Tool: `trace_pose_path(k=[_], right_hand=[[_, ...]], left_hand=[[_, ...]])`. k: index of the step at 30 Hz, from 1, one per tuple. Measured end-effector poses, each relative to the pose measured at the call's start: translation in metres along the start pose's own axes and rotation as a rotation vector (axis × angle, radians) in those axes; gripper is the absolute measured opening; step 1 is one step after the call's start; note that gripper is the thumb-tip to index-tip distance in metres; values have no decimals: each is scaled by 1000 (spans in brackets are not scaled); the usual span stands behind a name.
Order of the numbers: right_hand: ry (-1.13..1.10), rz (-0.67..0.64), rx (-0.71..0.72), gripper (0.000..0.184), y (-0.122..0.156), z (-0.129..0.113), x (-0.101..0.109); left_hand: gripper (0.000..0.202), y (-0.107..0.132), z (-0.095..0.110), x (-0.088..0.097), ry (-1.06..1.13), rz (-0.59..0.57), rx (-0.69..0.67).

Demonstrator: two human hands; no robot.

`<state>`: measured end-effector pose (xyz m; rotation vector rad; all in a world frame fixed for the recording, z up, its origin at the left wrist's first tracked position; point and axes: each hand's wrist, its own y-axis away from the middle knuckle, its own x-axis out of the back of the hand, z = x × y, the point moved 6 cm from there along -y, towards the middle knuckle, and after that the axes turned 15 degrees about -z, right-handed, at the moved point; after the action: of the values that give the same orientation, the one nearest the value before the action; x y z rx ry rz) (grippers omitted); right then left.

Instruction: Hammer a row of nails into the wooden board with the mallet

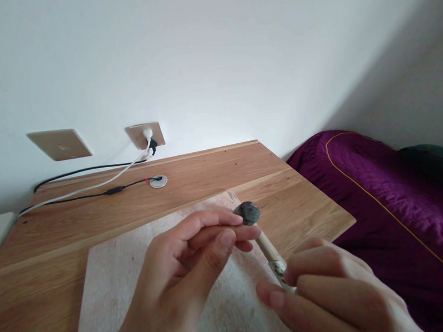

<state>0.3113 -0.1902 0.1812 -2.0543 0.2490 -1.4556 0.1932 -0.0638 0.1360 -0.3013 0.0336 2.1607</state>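
Between the fingertips of my left hand is a small dark grey rounded piece, its broad face turned away to the right. My right hand pinches a pale wooden stick with a mottled grey-and-white band round its lower part. The stick slants up to the left fingers, just under the dark piece. Those fingers hide whether the two are joined. Below both hands lies a whitish worn board.
The board rests on a wooden table against a white wall. Black and white cables run from a wall socket across the left back, near a round grommet. Purple cloth covers something beyond the right edge.
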Motion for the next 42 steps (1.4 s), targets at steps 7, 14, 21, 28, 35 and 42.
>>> trace_pose_path(k=[7, 14, 21, 28, 35, 42], right_hand=[[-9, -75, 54, 18, 3, 15, -10], [29, -16, -114, 23, -7, 36, -21], [-148, 26, -176, 28, -10, 56, -27], [-222, -5, -217, 16, -10, 60, -25], [-298, -126, -159, 15, -13, 55, -38], [-226, -102, -227, 11, -5, 67, -42]], left_hand=[[29, 1, -6, 5, -11, 54, 5], [33, -4, -15, 0, 76, -38, 20], [34, -6, -21, 2, 101, -49, 29], [33, -6, -23, 6, 89, -44, 8], [31, -5, -31, 5, 90, -50, 0], [25, -13, -16, 12, -346, -202, 6]])
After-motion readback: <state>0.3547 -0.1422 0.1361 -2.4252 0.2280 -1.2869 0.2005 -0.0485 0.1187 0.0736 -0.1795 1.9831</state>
